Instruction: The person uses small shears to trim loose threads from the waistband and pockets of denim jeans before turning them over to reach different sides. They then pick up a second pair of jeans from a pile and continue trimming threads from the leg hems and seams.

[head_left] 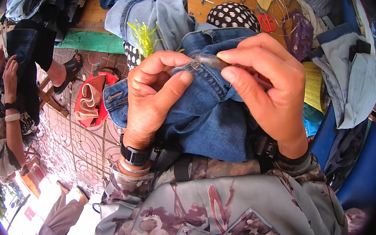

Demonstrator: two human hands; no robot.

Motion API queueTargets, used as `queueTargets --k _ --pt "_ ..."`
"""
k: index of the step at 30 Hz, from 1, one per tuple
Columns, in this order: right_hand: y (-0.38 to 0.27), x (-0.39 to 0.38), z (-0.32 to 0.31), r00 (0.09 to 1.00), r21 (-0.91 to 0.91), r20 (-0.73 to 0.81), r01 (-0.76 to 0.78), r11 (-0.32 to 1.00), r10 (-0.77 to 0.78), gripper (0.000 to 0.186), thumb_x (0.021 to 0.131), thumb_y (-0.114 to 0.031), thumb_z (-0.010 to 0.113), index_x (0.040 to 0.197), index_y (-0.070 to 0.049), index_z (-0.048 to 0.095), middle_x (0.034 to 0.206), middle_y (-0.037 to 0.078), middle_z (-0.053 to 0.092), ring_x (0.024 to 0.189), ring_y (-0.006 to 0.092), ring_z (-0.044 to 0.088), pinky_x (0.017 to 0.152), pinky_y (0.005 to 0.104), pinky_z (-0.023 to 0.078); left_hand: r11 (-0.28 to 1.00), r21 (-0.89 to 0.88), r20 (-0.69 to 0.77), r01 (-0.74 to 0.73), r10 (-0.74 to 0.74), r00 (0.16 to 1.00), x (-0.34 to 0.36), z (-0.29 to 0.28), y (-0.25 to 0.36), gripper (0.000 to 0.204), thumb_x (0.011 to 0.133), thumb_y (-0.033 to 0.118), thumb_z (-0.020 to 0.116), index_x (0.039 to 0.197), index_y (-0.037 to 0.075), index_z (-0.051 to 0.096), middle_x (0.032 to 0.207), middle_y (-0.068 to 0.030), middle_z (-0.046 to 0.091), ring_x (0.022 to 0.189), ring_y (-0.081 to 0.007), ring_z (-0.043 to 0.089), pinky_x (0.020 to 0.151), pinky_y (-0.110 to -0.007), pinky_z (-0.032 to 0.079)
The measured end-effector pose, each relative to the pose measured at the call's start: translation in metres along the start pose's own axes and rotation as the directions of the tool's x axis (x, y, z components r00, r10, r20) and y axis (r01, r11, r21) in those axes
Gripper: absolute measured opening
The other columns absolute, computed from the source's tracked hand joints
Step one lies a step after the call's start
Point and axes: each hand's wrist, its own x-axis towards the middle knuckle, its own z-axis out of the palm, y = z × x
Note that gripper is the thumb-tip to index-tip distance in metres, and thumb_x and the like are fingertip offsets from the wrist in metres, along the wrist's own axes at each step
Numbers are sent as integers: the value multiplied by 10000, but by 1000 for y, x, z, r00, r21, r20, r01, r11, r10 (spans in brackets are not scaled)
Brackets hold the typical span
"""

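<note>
From the head view, I am watching the left hand (149, 93) pinching the thick band (213, 80) of a blue denim garment (223, 130) that is lying before the person's belly, while the right hand (276, 88) is curling close by, thumb and finger a little apart, though I cannot tell what it is holding. They seem to be fixing on that band, which is probably calling for a steady pinch next. I am not seeing any writing on the denim.

Left hand (152, 96), right hand (277, 91) near each other, both pinching.
</note>
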Motion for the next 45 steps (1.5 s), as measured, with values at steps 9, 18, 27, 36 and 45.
queueTargets --k 9,18,27,36,45 --pt "-5 1 1 993 -165 33 121 979 -118 210 725 -15 711 929 -15 662 822 75 562 625 128 542 492 220 416 1000 1 -1 3 -3 1000 0 -1 -1 169 822 -55 612 982 -3 606 886 10 607 799 -38 536 702 -173 420" --pt "-6 3 1 989 -165 59 141 976 -133 187 727 -18 709 907 -7 660 799 71 569 627 142 546 513 232 422 1000 26 -4 12 -12 1000 -1 -1 0 163 823 -54 612 978 -3 605 874 9 610 787 -42 539 699 -173 421" --pt "-2 3 -1 995 -81 66 83 993 -78 171 740 -25 706 904 -5 662 793 56 566 606 106 515 506 219 394 1000 10 15 5 -5 1000 0 -1 -2 165 820 -60 610 975 -4 603 888 -2 612 798 -45 542 705 -179 425" --pt "-2 4 1 994 -85 69 93 992 -87 149 757 -24 689 901 -1 660 778 53 563 593 93 501 504 207 377 1000 10 14 -5 5 1000 -1 -1 -1 160 824 -61 603 974 -8 601 904 -11 619 819 -56 554 728 -186 433" --pt "12 0 -3 975 262 148 -200 944 165 121 850 -53 620 934 27 655 846 27 579 672 32 495 552 167 367 1000 -15 26 -19 20 999 -2 0 0 163 829 -54 598 985 -8 599 913 -11 617 834 -59 552 743 -191 431"
